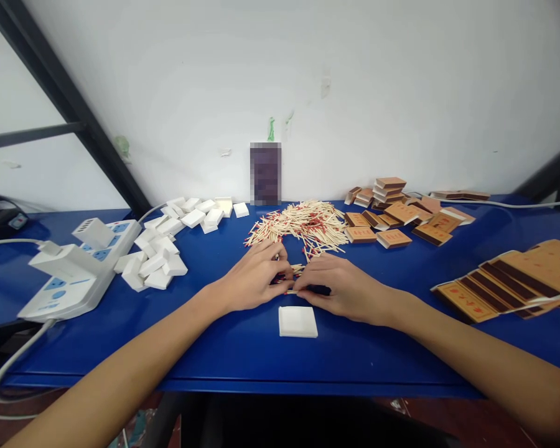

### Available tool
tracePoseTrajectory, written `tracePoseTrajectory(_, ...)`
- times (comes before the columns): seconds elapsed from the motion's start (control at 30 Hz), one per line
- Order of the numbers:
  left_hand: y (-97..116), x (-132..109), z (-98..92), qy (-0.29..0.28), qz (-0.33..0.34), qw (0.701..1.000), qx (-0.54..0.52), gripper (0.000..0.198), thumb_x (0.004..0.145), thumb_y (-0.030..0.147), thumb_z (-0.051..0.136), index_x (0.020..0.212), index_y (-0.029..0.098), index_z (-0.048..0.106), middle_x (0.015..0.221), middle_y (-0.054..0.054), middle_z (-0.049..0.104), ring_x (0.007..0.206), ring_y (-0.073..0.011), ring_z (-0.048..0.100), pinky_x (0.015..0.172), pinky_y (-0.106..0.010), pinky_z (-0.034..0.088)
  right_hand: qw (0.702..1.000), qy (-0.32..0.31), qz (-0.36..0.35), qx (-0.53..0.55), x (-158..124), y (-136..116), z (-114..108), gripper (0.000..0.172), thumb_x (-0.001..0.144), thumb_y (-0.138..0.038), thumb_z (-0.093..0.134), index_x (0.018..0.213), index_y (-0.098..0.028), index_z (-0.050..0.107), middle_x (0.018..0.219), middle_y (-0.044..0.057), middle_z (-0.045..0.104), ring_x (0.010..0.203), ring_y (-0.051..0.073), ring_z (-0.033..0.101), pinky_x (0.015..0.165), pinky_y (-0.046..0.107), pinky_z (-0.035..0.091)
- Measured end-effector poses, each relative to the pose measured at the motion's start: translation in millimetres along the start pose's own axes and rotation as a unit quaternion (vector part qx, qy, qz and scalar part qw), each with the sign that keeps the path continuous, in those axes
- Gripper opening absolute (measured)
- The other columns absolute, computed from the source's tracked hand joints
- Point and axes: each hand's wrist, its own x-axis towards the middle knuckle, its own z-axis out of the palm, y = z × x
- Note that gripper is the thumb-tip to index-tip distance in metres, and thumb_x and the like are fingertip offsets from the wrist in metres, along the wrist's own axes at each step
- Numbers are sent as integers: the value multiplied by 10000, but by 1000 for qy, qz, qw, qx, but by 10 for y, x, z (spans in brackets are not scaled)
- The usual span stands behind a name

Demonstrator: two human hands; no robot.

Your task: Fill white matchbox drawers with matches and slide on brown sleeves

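My left hand (pixel 256 275) and my right hand (pixel 335 286) meet at the middle of the blue table, fingers bent and closed around a small bunch of matches (pixel 297 270). The fingertips of both hands pinch the bunch from its two sides, and part of it is hidden by them. Just in front of my hands lies a white matchbox tray (pixel 298 322), which neither hand touches. Behind my fingers spreads a large loose pile of matches (pixel 303 224) with red heads.
White matchbox trays (pixel 158 261) lie heaped at left, beside a white power strip (pixel 88 267) with plugged-in adapters and cables. Brown matchbox sleeves (pixel 394 238) are scattered at back right; flattened sleeves (pixel 504 280) overlap at right. A pixelated dark panel (pixel 266 174) stands against the wall.
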Motion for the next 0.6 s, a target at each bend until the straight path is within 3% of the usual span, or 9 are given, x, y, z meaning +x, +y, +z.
tracePoseTrajectory(0.17,-25,-40,-64,-13,4,1000,-1,226,971,286,495,896,179,679,1001,-62,554,963,-205,506,894,-369,390,1000,15,1,6,-8,15,-31,134,935,-259,579,939,-215,705,840,26,703,775,159,609,778,320,438)
tracePoseTrajectory(0.43,47,-78,-121,-20,34,999,2,152,858,323,638,896,192,704,988,-54,565,952,-208,524,917,-373,392,992,-30,52,-114,-57,70,-305,139,846,-165,564,868,-191,699,775,33,667,713,173,573,684,315,377)
tracePoseTrajectory(0.6,94,-77,-135,-31,39,999,-20,143,868,252,604,905,196,731,989,-53,581,928,-196,527,919,-370,397,985,-46,70,-148,-48,113,-285,124,863,-184,573,848,-186,696,776,40,679,719,180,584,667,313,359)
